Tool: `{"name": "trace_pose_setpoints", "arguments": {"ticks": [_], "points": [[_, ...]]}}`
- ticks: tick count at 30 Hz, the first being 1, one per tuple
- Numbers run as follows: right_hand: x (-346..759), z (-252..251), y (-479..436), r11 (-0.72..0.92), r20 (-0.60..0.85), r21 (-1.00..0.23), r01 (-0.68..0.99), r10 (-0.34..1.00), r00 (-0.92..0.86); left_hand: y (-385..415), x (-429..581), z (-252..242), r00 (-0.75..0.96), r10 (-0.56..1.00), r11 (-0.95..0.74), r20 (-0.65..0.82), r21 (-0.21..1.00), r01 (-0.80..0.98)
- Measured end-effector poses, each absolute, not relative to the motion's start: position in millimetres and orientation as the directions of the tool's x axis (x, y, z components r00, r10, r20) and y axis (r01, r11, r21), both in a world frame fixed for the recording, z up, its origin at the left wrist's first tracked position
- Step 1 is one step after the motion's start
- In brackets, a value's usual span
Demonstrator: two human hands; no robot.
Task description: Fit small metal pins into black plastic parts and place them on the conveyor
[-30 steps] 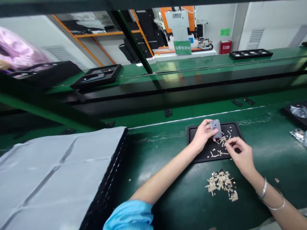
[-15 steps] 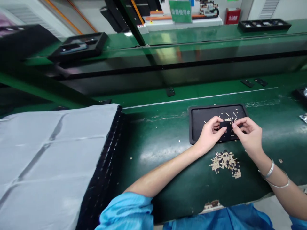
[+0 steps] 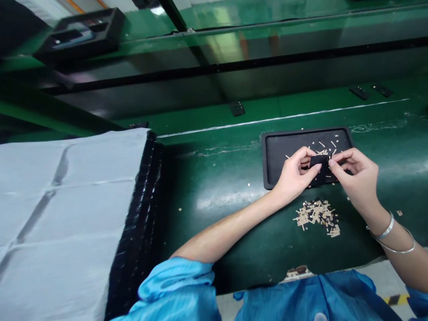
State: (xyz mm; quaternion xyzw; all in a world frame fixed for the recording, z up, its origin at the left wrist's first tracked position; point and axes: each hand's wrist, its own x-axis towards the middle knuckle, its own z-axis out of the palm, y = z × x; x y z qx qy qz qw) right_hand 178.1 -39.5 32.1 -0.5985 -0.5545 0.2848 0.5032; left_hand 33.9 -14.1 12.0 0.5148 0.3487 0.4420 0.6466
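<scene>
Over a shallow black tray [image 3: 277, 156], my left hand [image 3: 297, 171] pinches a small flat black piece [image 3: 318, 161] between thumb and fingers. My right hand [image 3: 356, 171] is closed in a pinch at that piece's right edge; whatever its fingertips grip is too small to make out. Small pale strips and bits lie scattered in the tray, mostly behind my fingers. On the table in front of the tray is a heap of small beige and black pieces [image 3: 316, 216].
A tall stack with a whitish sheet [image 3: 83, 196] on top and dark sides stands at left. Along the back of the green table [image 3: 227, 223] lie a black phone-shaped part [image 3: 237, 109] and two similar dark parts [image 3: 358, 92]. A black box [image 3: 83, 35] sits on the upper shelf.
The camera view has tilted down and shifted, so the shelf's upper part has left the frame. Both hands keep nearly the same pose at the black piece.
</scene>
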Motion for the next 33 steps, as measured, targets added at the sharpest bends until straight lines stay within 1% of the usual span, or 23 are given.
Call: {"name": "trace_pose_setpoints", "arguments": {"ticks": [8,23,27,33], "points": [[180.9,26.3,-37.8,0.09,0.158,-0.956,0.281,0.961,0.228,-14.4,34.0,14.3,0.369,0.929,0.067,0.02,0.972,-0.223],[181.8,23.1,-36.4,0.107,0.165,-0.961,0.256,0.962,0.219,-14.4,32.4,16.4,0.376,0.926,0.068,0.017,0.975,-0.211],[181.7,23.8,-35.7,0.095,0.151,-0.965,0.244,0.962,0.226,-13.8,32.3,15.7,0.381,0.924,0.051,0.042,0.972,-0.23],[183.9,24.9,-34.9,0.051,0.096,-0.977,0.207,0.973,0.212,-11.2,31.2,16.2,0.394,0.919,0.085,0.013,0.969,-0.23]]}}
